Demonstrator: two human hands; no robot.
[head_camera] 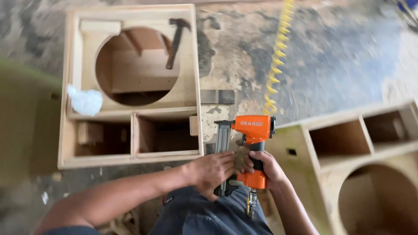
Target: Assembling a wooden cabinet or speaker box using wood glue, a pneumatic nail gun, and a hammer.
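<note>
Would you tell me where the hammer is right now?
In the head view, upper left: the hammer lies across the round hole's rim on the wooden box.

A white printed label (251,123) runs across the orange body of the nail gun (252,130); left of the gun, a crumpled clear plastic bag (85,101) lies on a wooden speaker cabinet (130,87).

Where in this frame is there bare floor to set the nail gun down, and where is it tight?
Open concrete floor lies right of the yellow coiled air hose, above the right-hand speaker cabinet. Tight: the strip between that cabinet and the left speaker cabinet, where the left hand and right hand hold the orange nail gun.
</note>
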